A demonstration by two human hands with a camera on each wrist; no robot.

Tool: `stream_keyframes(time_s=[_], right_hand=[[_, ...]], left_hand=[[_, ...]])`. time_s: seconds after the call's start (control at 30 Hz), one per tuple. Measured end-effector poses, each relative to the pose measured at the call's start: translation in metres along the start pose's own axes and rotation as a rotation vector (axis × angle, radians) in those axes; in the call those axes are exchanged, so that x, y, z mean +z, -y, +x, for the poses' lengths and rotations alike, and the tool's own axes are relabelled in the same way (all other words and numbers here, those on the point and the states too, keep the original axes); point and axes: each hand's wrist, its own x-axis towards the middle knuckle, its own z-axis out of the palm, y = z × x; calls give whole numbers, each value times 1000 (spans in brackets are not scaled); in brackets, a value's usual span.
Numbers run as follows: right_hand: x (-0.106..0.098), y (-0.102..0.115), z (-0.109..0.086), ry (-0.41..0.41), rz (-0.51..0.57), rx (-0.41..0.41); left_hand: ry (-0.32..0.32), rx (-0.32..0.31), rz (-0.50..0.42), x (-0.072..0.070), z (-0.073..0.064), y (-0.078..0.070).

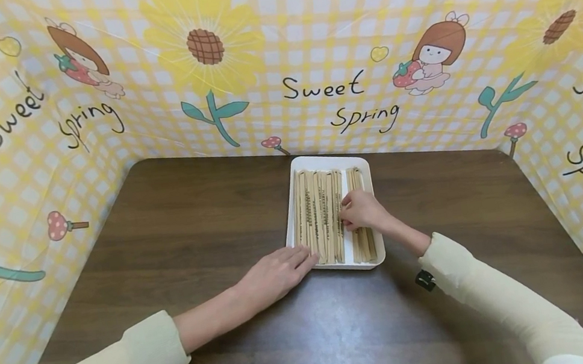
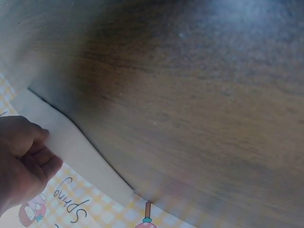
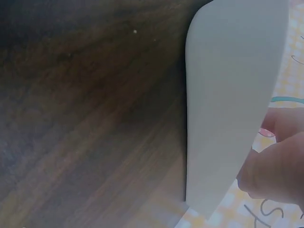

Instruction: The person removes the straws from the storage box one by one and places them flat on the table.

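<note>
A white tray (image 1: 378, 253) holds long, narrow tan paper packets (image 1: 321, 214) with dark print, standing on edge in a wide row. A smaller group of packets (image 1: 363, 246) lies at the tray's right side, past a narrow gap. My right hand (image 1: 365, 210) reaches over the right rim; its curled fingers pinch a packet at the right end of the wide row. My left hand (image 1: 275, 274) lies across the tray's near-left corner, its fingers extended over the packets' near ends. In both wrist views the tray wall (image 2: 76, 142) hides the packets.
The tray stands near the back of a dark brown wooden table (image 1: 194, 230). A yellow checked cloth (image 1: 316, 27) with printed flowers and figures encloses the back and both sides. A small black object (image 1: 425, 280) hangs by the right sleeve cuff.
</note>
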Motion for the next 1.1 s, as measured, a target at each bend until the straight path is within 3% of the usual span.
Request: stream_keyframes(time_s=[0.23,0.4,0.73,1.1], right_hand=[[3,2,4,-31,-133,7],[5,1,6,-54,-150,34],[-1,2,2,-56,44,89],[-26,1,-5,-60,220,149]], left_hand=[[-16,1,1,1,0,0],[-24,0,-5,1,0,0],[-19,5,14,2,0,0],[-22,7,-14,3,-1,1]])
